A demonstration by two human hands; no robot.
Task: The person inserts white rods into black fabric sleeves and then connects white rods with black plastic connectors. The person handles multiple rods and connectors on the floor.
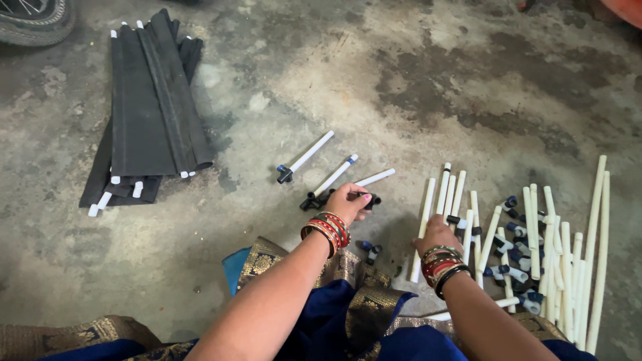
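We are fitting black connectors onto white pipes, it seems. Our left hand (pixel 348 202) pinches a connector (pixel 370 199) at the end of a pipe (pixel 376 177) on the floor (pixel 401 80). Our right hand (pixel 435 235) rests curled on the pipe pile (pixel 548 247), its grip hidden. Next probably calls for picking another pipe just beside it.
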